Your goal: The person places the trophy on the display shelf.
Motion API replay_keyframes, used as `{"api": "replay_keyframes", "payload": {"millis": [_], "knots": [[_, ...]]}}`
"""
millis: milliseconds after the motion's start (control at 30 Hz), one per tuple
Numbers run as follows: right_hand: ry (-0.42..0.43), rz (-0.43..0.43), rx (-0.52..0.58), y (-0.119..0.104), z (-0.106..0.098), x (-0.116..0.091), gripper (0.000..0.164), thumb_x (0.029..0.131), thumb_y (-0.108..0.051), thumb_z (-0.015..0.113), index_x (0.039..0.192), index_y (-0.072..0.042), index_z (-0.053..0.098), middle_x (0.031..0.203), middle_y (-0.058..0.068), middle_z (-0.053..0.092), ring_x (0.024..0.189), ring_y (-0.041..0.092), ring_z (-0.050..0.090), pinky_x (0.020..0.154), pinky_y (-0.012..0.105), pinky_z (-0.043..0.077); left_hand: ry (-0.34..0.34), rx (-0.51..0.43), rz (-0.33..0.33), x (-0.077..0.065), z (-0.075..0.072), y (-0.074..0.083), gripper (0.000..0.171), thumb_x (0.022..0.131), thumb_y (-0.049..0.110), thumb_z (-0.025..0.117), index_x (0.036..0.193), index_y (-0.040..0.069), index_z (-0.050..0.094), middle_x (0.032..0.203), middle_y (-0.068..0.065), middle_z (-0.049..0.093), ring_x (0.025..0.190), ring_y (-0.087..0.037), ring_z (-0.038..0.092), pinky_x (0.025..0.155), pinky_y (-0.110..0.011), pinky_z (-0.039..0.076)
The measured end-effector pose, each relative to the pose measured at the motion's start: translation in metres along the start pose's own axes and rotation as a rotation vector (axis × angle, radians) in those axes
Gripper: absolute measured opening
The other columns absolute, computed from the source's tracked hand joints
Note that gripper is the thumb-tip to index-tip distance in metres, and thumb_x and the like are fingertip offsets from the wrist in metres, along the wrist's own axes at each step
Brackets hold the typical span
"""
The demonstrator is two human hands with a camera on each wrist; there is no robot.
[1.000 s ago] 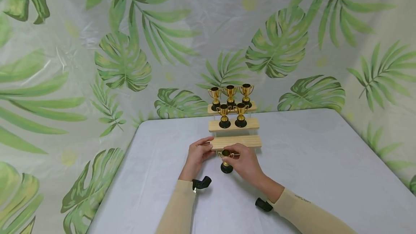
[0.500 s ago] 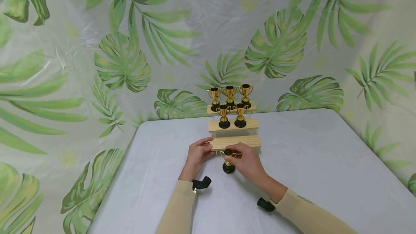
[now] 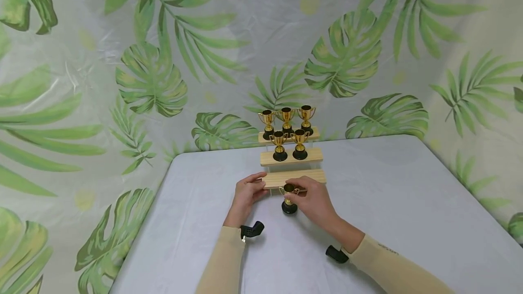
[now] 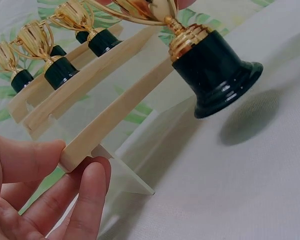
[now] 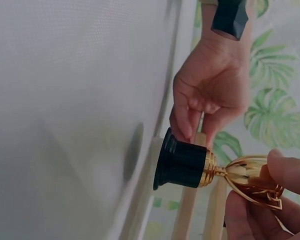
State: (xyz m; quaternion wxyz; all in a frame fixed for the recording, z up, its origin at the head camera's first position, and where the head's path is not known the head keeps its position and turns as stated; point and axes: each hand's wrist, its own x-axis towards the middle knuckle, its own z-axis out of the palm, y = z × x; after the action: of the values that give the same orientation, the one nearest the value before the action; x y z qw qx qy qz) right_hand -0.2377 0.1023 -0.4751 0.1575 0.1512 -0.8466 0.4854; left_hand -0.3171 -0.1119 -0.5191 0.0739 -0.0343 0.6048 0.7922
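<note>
My right hand (image 3: 316,198) pinches a small gold trophy cup (image 5: 185,162) by its cup, thumb on one side and fingers on the other. The trophy's black base hangs above the cloth, its shadow apart from it in the left wrist view. My left hand (image 3: 246,194) grips the left end of the lowest wooden shelf (image 4: 112,112) of a three-step stand, thumb on top and fingers beneath. Two trophies (image 3: 300,145) stand upright on the middle shelf (image 3: 314,155), toward its left and centre. Three more trophies (image 3: 267,124) stand in a row on the top shelf (image 3: 316,133).
Clear side panels (image 4: 132,175) carry the shelves. The stand is on a table with a white cloth (image 3: 388,203). Behind the table hangs a leaf-patterned sheet (image 3: 229,58). A small black camera (image 3: 252,229) sits on the left wrist, another black camera (image 3: 337,254) on the right.
My right hand has carried the trophy slightly to the right and a little up toward the lowest shelf. My left hand stays on the shelf's end. The whole head view has shifted slightly.
</note>
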Motion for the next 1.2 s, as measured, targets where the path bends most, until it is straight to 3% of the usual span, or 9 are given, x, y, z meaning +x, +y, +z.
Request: {"api": "replay_keyframes", "payload": {"millis": [200,900,1200], "knots": [[0.022,-0.021,-0.017,0.000,-0.003,0.003,0.035,0.078,-0.011,0.088,0.111,-0.014,0.076,0.094,-0.006,0.069,0.085,0.010,0.065,0.072,0.023,0.058,-0.003,-0.004,0.004,0.001,-0.001,0.001,0.036,0.087,-0.005,0.068,0.123,-0.001,0.070,0.103,-0.013,0.065,0.081,-0.017,0.069,0.077,-0.031,0.060],[0.035,-0.053,-0.071,-0.010,-0.020,0.020,0.033,0.082,-0.014,0.086,0.114,-0.012,0.076,0.104,0.001,0.071,0.087,0.013,0.067,0.071,0.025,0.058,0.015,0.010,-0.007,0.003,-0.004,-0.001,0.035,0.087,-0.003,0.069,0.121,0.003,0.072,0.107,-0.014,0.063,0.086,-0.020,0.068,0.078,-0.031,0.059],[0.034,-0.070,-0.084,-0.011,-0.027,0.030,0.033,0.084,-0.014,0.084,0.116,-0.013,0.075,0.105,0.001,0.070,0.090,0.014,0.066,0.075,0.027,0.059,-0.005,0.022,-0.010,0.001,-0.003,-0.001,0.037,0.089,-0.001,0.069,0.126,0.002,0.069,0.121,-0.024,0.060,0.095,-0.027,0.069,0.084,-0.034,0.058]]}}
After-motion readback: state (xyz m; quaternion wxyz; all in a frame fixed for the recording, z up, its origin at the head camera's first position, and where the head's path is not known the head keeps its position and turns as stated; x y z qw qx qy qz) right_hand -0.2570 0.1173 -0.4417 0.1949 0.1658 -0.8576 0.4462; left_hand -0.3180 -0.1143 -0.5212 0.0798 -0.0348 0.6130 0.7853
